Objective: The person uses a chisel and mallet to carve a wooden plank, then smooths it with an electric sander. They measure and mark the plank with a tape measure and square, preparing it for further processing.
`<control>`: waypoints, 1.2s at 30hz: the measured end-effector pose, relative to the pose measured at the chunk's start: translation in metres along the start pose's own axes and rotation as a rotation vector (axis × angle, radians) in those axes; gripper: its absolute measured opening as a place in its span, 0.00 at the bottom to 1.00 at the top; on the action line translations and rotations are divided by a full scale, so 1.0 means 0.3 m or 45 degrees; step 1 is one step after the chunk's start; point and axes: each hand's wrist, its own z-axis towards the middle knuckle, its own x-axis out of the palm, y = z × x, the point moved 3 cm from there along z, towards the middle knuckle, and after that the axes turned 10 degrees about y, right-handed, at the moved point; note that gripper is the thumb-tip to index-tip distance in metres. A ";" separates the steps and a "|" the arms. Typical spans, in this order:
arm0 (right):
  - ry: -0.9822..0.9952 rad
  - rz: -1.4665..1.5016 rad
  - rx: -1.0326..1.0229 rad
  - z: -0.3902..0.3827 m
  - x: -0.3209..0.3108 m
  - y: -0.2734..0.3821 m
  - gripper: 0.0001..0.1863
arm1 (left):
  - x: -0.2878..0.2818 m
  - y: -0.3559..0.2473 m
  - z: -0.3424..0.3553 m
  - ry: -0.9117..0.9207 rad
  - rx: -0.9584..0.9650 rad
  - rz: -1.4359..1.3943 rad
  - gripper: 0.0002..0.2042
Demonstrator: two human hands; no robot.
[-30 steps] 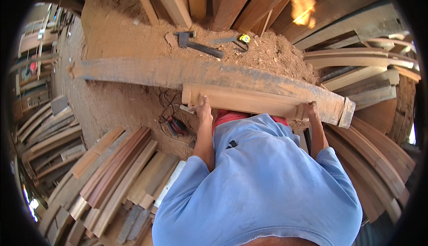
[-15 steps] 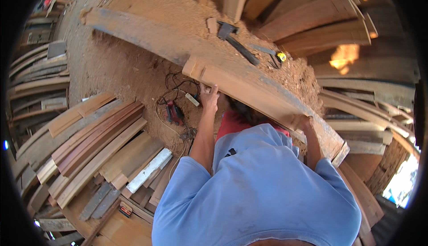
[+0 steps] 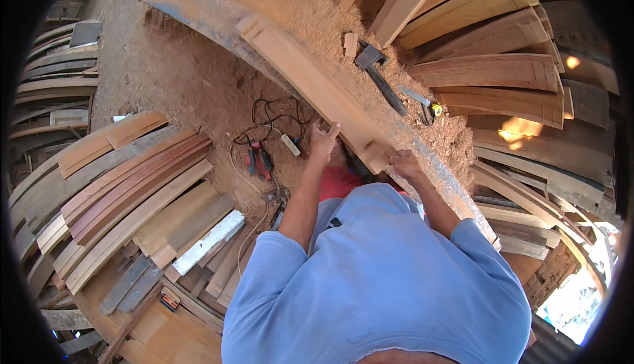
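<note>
A smooth brown wooden plank (image 3: 320, 87) lies along the top of a long, weathered beam (image 3: 198, 11) that runs slantwise across the view. My left hand (image 3: 323, 143) holds the plank's near edge, its fingertips against the side. At the plank's near right end, my right hand (image 3: 404, 165) grips the corner with curled fingers, partly hidden. Beyond the beam rests a dark-headed, hammer-like tool (image 3: 386, 90) with a black handle. Beside it are a yellow tape measure (image 3: 436, 109) and a thin metal tool with a pale blade (image 3: 413, 95).
A red and black power tool (image 3: 259, 159), cables and a white socket strip (image 3: 289, 145) lie on the sawdust-covered ground left of my left hand. Stacked boards (image 3: 132, 192) fill the left. More planks (image 3: 489, 73) fan out at the far right. A small wood block (image 3: 351, 44) sits near the hammer-like tool.
The plank has slid along the beam toward the far left. My right hand has come left, closer to my left hand, at the plank's end. The whole view has shifted slightly.
</note>
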 end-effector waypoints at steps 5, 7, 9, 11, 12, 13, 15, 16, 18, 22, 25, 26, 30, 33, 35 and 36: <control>0.212 0.363 0.213 0.041 -0.032 0.142 0.15 | -0.067 -0.007 -0.026 0.091 -0.049 -0.008 0.32; 0.232 0.406 0.253 0.042 -0.037 0.121 0.20 | -0.068 -0.011 -0.028 0.151 -0.080 -0.020 0.34; 0.211 0.475 0.274 0.032 -0.031 0.096 0.23 | -0.061 -0.004 -0.036 0.151 -0.122 -0.041 0.34; 0.233 0.541 0.328 0.010 -0.035 0.077 0.24 | -0.056 0.001 -0.043 0.136 -0.140 -0.069 0.33; 0.242 0.573 0.353 0.003 -0.039 0.069 0.25 | -0.052 0.003 -0.043 0.123 -0.137 -0.087 0.32; 0.251 0.547 0.360 -0.003 -0.041 0.065 0.24 | -0.047 0.006 -0.044 0.110 -0.134 -0.105 0.31; 0.268 0.494 0.368 -0.008 -0.047 0.054 0.23 | -0.039 0.019 -0.035 0.067 -0.056 -0.076 0.33; 0.275 0.500 0.378 -0.008 -0.049 0.050 0.23 | -0.037 0.030 -0.027 0.044 -0.013 -0.061 0.34; 0.285 0.515 0.397 -0.007 -0.048 0.044 0.23 | -0.027 0.048 -0.016 -0.010 0.045 0.206 0.37; 0.255 0.499 0.365 0.004 -0.052 0.049 0.23 | -0.022 0.059 -0.004 -0.041 0.032 0.306 0.40; 0.238 0.504 0.331 0.004 -0.060 0.072 0.24 | -0.035 0.069 0.005 -0.019 0.002 0.288 0.39; 0.238 0.507 0.320 0.001 -0.066 0.082 0.24 | -0.044 0.076 0.010 -0.039 0.031 0.313 0.39; 0.218 0.491 0.294 0.006 -0.081 0.061 0.24 | -0.078 0.064 -0.016 0.004 0.147 0.308 0.39; 0.130 0.296 0.250 0.004 -0.114 0.039 0.21 | -0.120 -0.072 -0.137 -0.030 0.124 0.607 0.37; 0.004 0.127 0.136 0.020 -0.173 0.056 0.21 | -0.193 -0.143 -0.212 -0.120 0.068 0.954 0.37; -0.058 0.042 0.080 0.029 -0.221 0.081 0.21 | -0.228 -0.183 -0.242 -0.161 0.029 1.143 0.38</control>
